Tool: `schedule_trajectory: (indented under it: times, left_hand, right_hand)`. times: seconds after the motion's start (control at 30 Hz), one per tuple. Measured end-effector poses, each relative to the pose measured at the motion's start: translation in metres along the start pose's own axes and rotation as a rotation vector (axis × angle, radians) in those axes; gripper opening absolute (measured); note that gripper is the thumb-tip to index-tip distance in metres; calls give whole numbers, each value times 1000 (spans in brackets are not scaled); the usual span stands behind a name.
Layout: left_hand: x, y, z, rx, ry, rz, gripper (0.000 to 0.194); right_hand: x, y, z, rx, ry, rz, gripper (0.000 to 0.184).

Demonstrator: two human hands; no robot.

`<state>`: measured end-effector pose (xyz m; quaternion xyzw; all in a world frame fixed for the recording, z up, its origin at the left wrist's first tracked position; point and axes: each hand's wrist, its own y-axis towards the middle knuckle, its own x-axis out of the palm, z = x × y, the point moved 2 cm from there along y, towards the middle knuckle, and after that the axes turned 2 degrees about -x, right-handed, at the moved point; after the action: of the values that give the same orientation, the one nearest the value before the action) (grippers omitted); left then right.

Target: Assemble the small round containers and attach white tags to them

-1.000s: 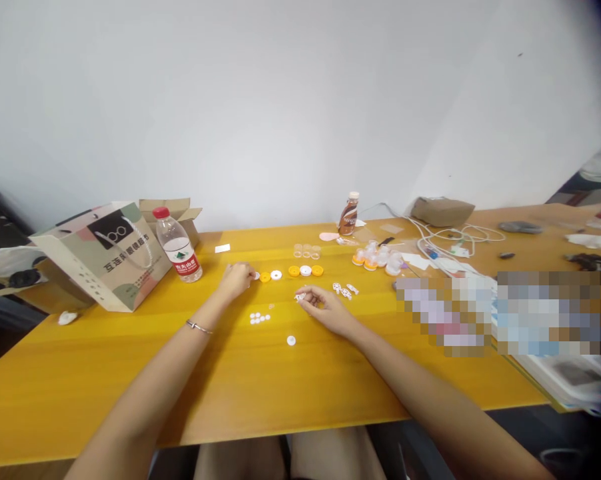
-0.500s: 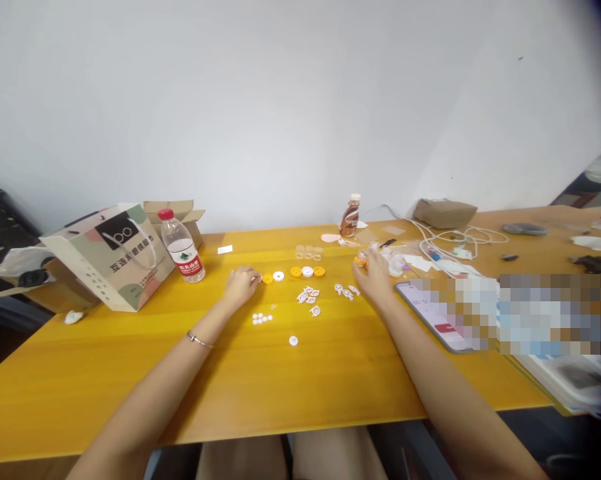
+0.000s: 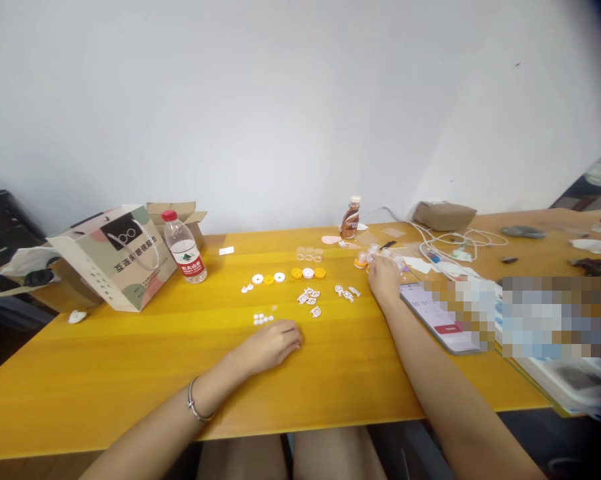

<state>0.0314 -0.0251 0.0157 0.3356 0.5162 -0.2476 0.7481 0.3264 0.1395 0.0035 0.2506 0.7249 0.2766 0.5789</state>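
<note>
We have the left hand [image 3: 275, 345] curled over the tabletop [image 3: 330, 380], nearside of the white dots [image 3: 261, 321], and the right hand [image 3: 385, 279] apparently touching the clear cups [image 3: 362, 259] right of the yellow and white discs [image 3: 308, 273]; both grips are turned from view, so we can't tell how wide or what's held.

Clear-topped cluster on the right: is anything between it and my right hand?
Nothing visible stands between the right hand and the clear-topped cluster. The hand overlaps the cluster in view and hides part of it, so contact cannot be told. The phone lies beside the forearm, off that line.
</note>
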Motion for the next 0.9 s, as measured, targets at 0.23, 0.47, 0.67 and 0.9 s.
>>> schedule_trajectory:
  times: [0.23, 0.47, 0.67, 0.9]
  left_hand:
    - [-28, -13, -57, -203, -147, 293, 16]
    - [-38, -36, -133, -581, -23, 361, 16]
    - [-34, -36, -144, -636, -29, 318, 18]
    - [-39, -21, -83, -462, 41, 439, 31]
  right_hand:
    - [-14, 0, -14, -21, 250, 173, 32]
    - [-34, -22, -74, -127, 738, -50, 36]
    - [-48, -48, -118, -292, 983, -322, 33]
    - [-45, -55, -129, -114, 1170, -464, 26]
